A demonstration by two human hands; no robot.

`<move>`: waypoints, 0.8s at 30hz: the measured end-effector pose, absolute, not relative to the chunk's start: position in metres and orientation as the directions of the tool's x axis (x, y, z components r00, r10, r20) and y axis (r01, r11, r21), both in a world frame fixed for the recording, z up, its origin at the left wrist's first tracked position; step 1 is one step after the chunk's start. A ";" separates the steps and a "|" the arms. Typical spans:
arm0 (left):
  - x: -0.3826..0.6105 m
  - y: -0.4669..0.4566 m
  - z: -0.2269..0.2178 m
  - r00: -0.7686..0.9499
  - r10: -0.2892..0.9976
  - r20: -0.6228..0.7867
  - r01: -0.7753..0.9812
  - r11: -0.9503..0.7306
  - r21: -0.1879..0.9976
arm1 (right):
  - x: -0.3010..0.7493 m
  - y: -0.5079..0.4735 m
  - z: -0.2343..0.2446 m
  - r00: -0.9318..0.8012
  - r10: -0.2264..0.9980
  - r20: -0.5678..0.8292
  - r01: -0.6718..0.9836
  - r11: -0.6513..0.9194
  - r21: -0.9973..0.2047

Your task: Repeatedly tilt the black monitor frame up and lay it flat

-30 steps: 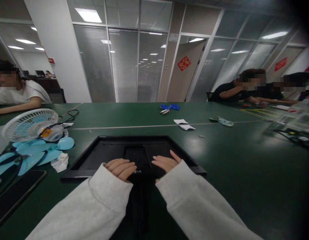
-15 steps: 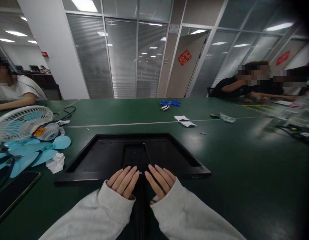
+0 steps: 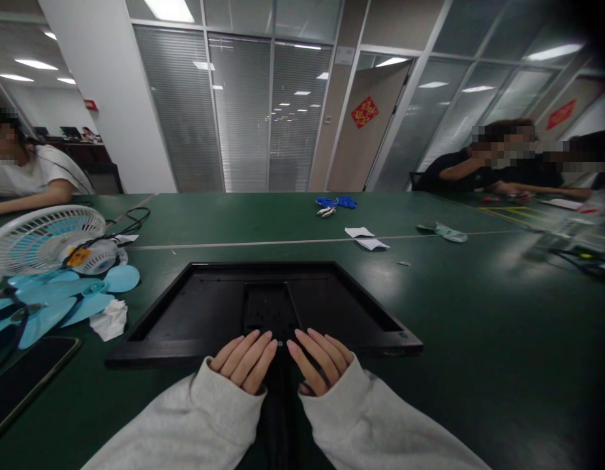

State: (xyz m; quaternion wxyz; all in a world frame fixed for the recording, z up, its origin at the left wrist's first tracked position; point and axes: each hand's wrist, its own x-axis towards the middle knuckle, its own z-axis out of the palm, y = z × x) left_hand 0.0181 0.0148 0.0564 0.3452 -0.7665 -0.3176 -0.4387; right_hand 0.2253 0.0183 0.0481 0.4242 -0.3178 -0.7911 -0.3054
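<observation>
A black computer monitor lies flat on the green table in front of me, its recessed side facing up. From its near edge a dark stand-like part runs toward me between my sleeves. My left hand rests on that near edge, left of centre, with its fingers stretched out flat. Just right of centre, my right hand lies the same way, fingers extended and slightly apart. Both thumbs are mostly hidden, and what lies under the palms cannot be seen.
To the left are a white fan, blue fan blades, crumpled tissue and a phone-like black slab. Farther back lie blue gloves and white papers. People sit at left and right.
The view has shifted slightly, so the monitor's right corner and both hands appear a little farther right and lower. The hands keep the same pose on the near edge.
</observation>
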 end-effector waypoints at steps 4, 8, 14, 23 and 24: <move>0.017 0.019 0.055 0.403 0.187 0.896 0.793 -0.560 -0.240 | 0.223 0.023 0.048 -0.423 0.244 0.873 0.773 0.600 0.206; 0.015 0.023 0.054 0.407 0.197 0.892 0.787 -0.571 -0.233 | 0.222 0.030 0.048 -0.385 0.212 0.898 0.765 0.618 0.182; 0.014 0.026 0.052 0.421 0.207 0.883 0.766 -0.602 -0.224 | 0.226 0.034 0.048 -0.416 0.218 0.883 0.753 0.626 0.201; 0.016 0.030 0.048 0.418 0.207 0.885 0.763 -0.608 -0.219 | 0.227 0.040 0.043 -0.392 0.203 0.897 0.752 0.633 0.185; 0.016 0.031 0.049 0.412 0.207 0.887 0.765 -0.608 -0.213 | 0.228 0.040 0.043 -0.404 0.207 0.891 0.753 0.629 0.195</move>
